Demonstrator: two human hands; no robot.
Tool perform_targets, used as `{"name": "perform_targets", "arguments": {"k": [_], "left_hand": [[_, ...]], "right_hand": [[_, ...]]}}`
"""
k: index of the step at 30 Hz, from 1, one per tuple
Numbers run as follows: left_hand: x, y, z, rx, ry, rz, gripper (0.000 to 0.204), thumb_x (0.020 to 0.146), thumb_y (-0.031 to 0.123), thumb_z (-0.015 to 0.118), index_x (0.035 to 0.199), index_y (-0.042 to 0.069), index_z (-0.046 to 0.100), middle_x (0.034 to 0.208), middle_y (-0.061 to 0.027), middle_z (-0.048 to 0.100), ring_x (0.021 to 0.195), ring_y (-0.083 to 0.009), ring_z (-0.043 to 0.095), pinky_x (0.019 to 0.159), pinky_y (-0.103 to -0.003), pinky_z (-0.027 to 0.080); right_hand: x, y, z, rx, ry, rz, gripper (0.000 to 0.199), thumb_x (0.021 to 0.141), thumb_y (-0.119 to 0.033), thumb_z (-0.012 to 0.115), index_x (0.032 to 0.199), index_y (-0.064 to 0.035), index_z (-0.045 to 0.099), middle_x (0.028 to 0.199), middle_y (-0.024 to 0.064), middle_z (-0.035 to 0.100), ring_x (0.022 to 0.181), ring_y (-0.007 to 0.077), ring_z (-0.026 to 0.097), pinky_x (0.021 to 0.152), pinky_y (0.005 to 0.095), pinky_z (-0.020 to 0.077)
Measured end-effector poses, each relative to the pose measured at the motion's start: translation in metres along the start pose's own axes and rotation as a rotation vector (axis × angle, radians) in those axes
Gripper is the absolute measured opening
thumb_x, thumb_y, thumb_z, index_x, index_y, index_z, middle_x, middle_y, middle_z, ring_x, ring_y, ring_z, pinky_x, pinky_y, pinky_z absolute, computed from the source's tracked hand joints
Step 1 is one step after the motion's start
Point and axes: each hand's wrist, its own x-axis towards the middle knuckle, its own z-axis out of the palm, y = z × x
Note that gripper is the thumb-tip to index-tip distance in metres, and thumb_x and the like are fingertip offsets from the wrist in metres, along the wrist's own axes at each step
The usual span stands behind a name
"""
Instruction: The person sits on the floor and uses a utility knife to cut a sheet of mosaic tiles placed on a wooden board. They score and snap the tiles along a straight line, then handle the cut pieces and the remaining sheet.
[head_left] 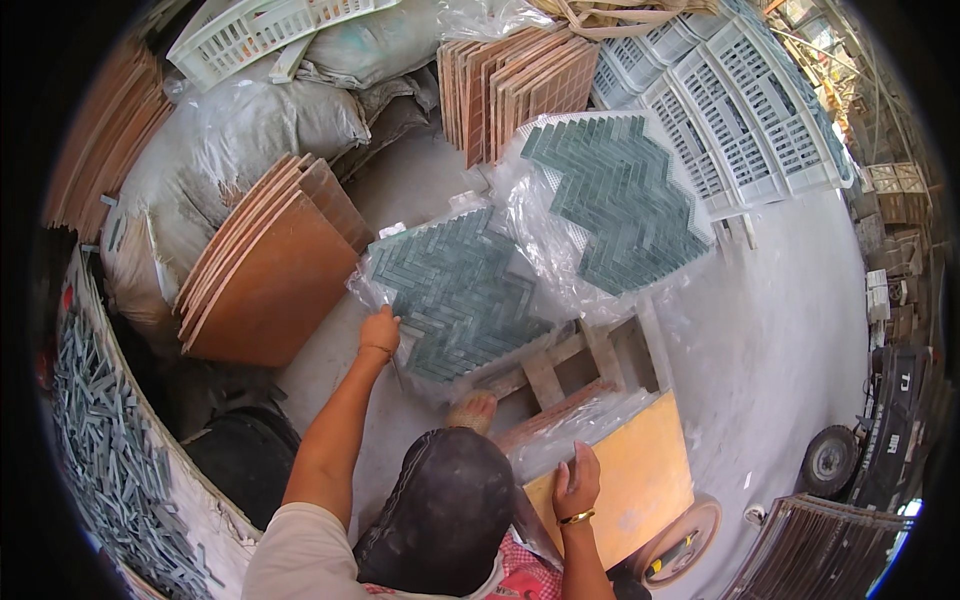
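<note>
My left hand (380,330) reaches forward and grips the left edge of a green herringbone mosaic sheet (455,295) wrapped in clear plastic, which lies tilted on a wooden pallet (560,365). A second wrapped green mosaic sheet (620,195) leans behind it to the right. My right hand (575,482) rests on the edge of a yellow-orange board (630,480), fingers loosely curled around its plastic cover. My dark-trousered knee (440,500) is raised between the two arms.
Brown tiles (270,270) lean in a stack at left, with grey sacks (250,130) behind them. More brown tiles (515,85) and white plastic crates (740,120) stand at the back. A bin of grey tile strips (110,450) sits far left. A wheeled cart (830,460) stands right.
</note>
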Motion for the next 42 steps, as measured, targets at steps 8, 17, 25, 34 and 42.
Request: {"name": "perform_targets", "arguments": {"k": [8, 17, 25, 34, 42], "left_hand": [[0.005, 0.002, 0.017, -0.007, 0.092, 0.030, 0.020, 0.079, 0.016, 0.051, 0.084, -0.003, 0.048, 0.071, -0.0235, 0.057, 0.071, -0.0371, 0.056, 0.064, -0.044, 0.044], [-0.003, -0.006, 0.023, 0.060, 0.090, 0.014, 0.029, 0.077, 0.022, 0.054, 0.092, -0.002, 0.050, 0.069, -0.0191, 0.059, 0.069, -0.0331, 0.058, 0.064, -0.042, 0.045], [0.001, 0.002, -0.022, -0.220, 0.054, -0.068, 0.028, 0.067, 0.029, 0.062, 0.070, 0.002, 0.060, 0.075, -0.0120, 0.060, 0.061, -0.0279, 0.058, 0.062, -0.036, 0.047], [-0.020, 0.052, -0.046, -0.804, 0.197, -0.041, 0.016, 0.067, 0.007, 0.051, 0.056, 0.000, 0.044, 0.051, -0.0052, 0.046, 0.043, -0.0121, 0.049, 0.042, -0.026, 0.042], [-0.035, 0.099, -0.072, -1.036, -0.027, 0.180, 0.021, 0.073, 0.015, 0.062, 0.068, 0.004, 0.043, 0.059, -0.0014, 0.048, 0.056, -0.0089, 0.047, 0.050, -0.023, 0.038]], "right_hand": [[-0.006, 0.009, 0.019, -0.044, 0.083, -0.170, 0.027, 0.064, 0.004, 0.048, 0.090, 0.0027, 0.055, 0.079, 0.0137, 0.055, 0.078, 0.0293, 0.051, 0.082, 0.0401, 0.0382], [0.001, 0.005, 0.015, -0.026, 0.088, -0.164, 0.026, 0.061, 0.004, 0.049, 0.086, 0.0012, 0.055, 0.077, 0.0131, 0.056, 0.075, 0.0282, 0.053, 0.081, 0.0394, 0.0387], [0.026, -0.025, 0.030, 0.200, 0.044, -0.152, 0.024, 0.068, 0.001, 0.052, 0.092, -0.0005, 0.056, 0.087, 0.0150, 0.056, 0.086, 0.0307, 0.052, 0.080, 0.0380, 0.0390], [0.151, -0.116, 0.120, -0.022, -0.427, -0.006, 0.072, 0.070, -0.026, 0.063, 0.126, 0.0007, 0.025, 0.118, 0.0264, 0.038, 0.113, 0.0371, 0.033, 0.091, 0.0379, 0.0332], [0.202, -0.121, 0.133, -0.119, -0.646, 0.035, 0.060, 0.073, -0.021, 0.058, 0.125, -0.0019, 0.032, 0.094, 0.0262, 0.054, 0.089, 0.0372, 0.053, 0.074, 0.0423, 0.0429]]}}
